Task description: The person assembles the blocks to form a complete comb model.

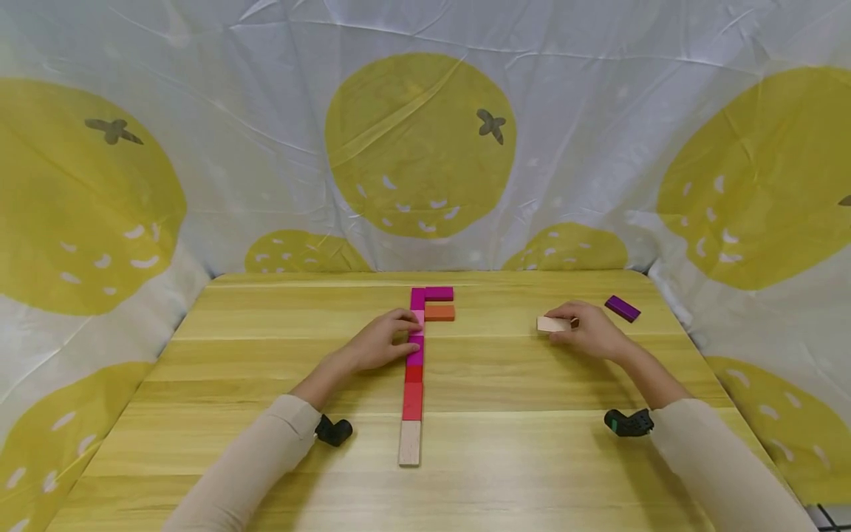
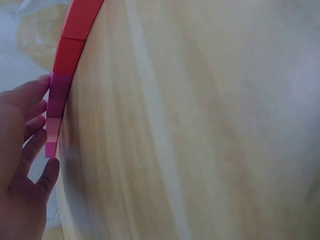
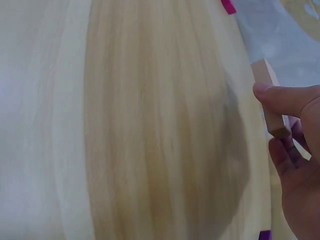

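Observation:
My right hand (image 1: 588,330) pinches a pale, unpainted wooden block (image 1: 553,324) between thumb and fingers; the right wrist view shows the block (image 3: 270,100) held above the tabletop. At the middle of the table, my left hand (image 1: 382,341) has its fingertips against a column of blocks, by the light pink block (image 1: 419,322) and the magenta block (image 1: 414,352) below it. Its fingers are loosely extended and spread in the left wrist view. Down the column follow a short red block (image 1: 414,374), a longer red block (image 1: 412,400) and a plain wooden block (image 1: 409,443).
Another magenta block (image 1: 417,298) tops the column. From its upper right side extend a magenta block (image 1: 439,293) and an orange block (image 1: 439,313). A purple block (image 1: 622,309) lies beyond the right hand. Patterned cloth (image 1: 565,111) borders the wooden table (image 1: 505,458).

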Action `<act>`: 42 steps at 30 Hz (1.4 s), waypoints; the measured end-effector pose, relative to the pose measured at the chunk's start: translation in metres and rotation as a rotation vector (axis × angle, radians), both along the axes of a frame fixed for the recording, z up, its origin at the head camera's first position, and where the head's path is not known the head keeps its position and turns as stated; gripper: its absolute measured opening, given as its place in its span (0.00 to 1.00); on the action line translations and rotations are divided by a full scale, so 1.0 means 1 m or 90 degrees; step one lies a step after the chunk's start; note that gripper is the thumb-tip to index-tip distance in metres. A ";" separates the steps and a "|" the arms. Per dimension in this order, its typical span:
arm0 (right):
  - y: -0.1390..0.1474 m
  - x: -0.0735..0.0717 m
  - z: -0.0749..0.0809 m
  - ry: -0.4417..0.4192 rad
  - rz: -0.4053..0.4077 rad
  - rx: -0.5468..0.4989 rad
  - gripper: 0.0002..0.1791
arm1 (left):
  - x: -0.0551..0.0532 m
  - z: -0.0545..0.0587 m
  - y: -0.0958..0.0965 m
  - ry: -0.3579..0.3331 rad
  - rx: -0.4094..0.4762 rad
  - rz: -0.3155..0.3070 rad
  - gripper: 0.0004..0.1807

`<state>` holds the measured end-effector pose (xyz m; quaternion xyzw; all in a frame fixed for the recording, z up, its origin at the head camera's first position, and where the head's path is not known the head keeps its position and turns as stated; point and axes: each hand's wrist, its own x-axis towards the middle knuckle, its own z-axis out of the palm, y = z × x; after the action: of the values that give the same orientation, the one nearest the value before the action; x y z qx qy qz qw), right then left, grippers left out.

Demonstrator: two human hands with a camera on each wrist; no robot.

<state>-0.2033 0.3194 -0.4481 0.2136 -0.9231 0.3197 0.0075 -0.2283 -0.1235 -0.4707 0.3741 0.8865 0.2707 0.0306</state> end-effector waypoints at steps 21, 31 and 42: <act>-0.065 -0.014 -0.003 -0.019 0.063 -0.044 0.18 | -0.001 -0.001 -0.001 -0.017 0.022 -0.006 0.21; -0.099 -0.020 -0.010 -0.023 0.090 -0.053 0.19 | -0.001 0.001 -0.003 -0.017 0.032 -0.005 0.21; -0.132 -0.025 -0.017 -0.025 0.090 -0.068 0.18 | -0.004 0.001 -0.002 -0.026 0.043 -0.004 0.21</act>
<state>-0.2288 0.1873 -0.4652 0.2714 -0.8872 0.3725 -0.0222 -0.2322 -0.1259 -0.4698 0.3721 0.8747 0.3083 0.0367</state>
